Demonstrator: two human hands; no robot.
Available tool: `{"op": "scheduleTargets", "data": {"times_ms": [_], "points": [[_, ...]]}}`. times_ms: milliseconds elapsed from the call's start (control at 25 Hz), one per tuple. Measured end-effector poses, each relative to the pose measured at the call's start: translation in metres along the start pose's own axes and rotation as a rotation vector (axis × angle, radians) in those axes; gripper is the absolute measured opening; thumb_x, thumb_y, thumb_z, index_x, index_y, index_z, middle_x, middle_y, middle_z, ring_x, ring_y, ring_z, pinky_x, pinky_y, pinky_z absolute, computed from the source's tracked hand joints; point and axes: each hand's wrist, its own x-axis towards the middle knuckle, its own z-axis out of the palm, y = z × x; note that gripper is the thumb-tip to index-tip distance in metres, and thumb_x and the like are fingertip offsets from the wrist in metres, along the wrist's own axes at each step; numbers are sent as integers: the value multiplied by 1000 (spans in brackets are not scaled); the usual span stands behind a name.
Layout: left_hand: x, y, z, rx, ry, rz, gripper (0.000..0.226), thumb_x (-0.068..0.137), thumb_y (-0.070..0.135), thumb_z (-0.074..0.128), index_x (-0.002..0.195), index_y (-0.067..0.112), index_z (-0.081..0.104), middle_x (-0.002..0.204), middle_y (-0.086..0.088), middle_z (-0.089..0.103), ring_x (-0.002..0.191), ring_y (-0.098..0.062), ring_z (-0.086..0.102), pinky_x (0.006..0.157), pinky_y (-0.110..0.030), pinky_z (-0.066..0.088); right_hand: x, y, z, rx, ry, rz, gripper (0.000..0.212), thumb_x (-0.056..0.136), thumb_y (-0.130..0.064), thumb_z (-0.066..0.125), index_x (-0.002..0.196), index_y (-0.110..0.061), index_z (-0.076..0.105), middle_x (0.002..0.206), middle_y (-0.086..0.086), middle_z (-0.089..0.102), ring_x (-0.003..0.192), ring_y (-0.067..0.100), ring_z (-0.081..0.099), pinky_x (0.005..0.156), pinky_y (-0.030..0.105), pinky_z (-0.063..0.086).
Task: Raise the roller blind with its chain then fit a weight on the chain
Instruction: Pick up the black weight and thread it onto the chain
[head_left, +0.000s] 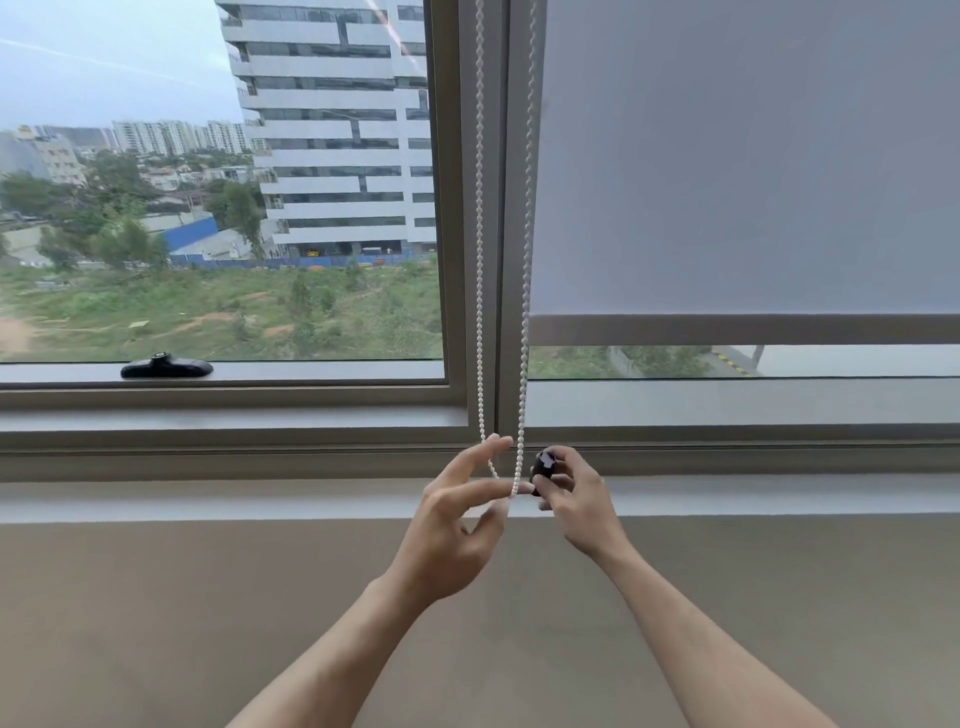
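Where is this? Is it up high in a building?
Probably an upper-floor room, an office or flat. A big window looks down on trees and rooftops, a grey roller blind hangs beside it, and a tall office block stands outside.

I can read no text, label, brand or number anywhere here: none on the chain (525, 260), the blind (743, 156), the weight (544, 464) or the buildings outside.
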Motion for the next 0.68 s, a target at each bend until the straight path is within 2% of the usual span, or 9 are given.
{"op": "scheduleTargets", "data": {"times_ms": [40,120,240,320,440,520,680], "points": [[1,0,1,-25,6,-11,34,85,-2,58,100,21,78,140,4,55,131,-12,52,96,-24,48,-4,-8,2,-4,-39,-36,28,90,-2,65,96,-29,61,85,-1,65,75,17,63,68,35,57],[3,0,4,-98,25,-69,31,84,1,55,100,15,78,136,2,59,130,-10,52,101,-23,44,-11,-21,6,-13,-95,-98,27,89,-5,68,101,-29,65,86,-3,69,77,13,66,70,33,59],[5,-1,8,-257,68,-210,28,85,5,53,99,8,77,132,-5,63,128,-13,55,106,-35,44,-21,-36,14,-4,-140,-143,29,86,-11,69,107,-32,67,88,-13,73,79,6,69,72,27,58],[5,1,10,-342,96,-236,24,85,6,55,94,5,77,128,-8,66,125,-15,57,105,-42,46,-26,-44,18,17,-146,-164,35,83,-15,67,113,-33,68,92,-14,75,83,6,71,77,29,59],[5,1,8,-381,119,-222,21,83,6,58,88,7,78,122,-7,69,123,-18,60,103,-45,48,-29,-50,19,36,-140,-190,38,84,-12,67,120,-25,67,101,-5,77,95,13,73,84,34,59],[4,2,7,-376,127,-202,19,83,6,60,88,11,78,117,-4,71,120,-19,62,102,-46,49,-31,-52,19,30,-143,-193,38,87,-6,68,121,-22,67,101,-2,77,96,14,73,85,34,59],[3,4,4,-350,149,-146,27,81,5,68,92,29,77,108,10,74,115,-20,65,99,-40,51,-34,-54,24,33,-136,-198,38,88,2,65,120,-17,68,101,2,77,93,15,73,78,23,56]]}}
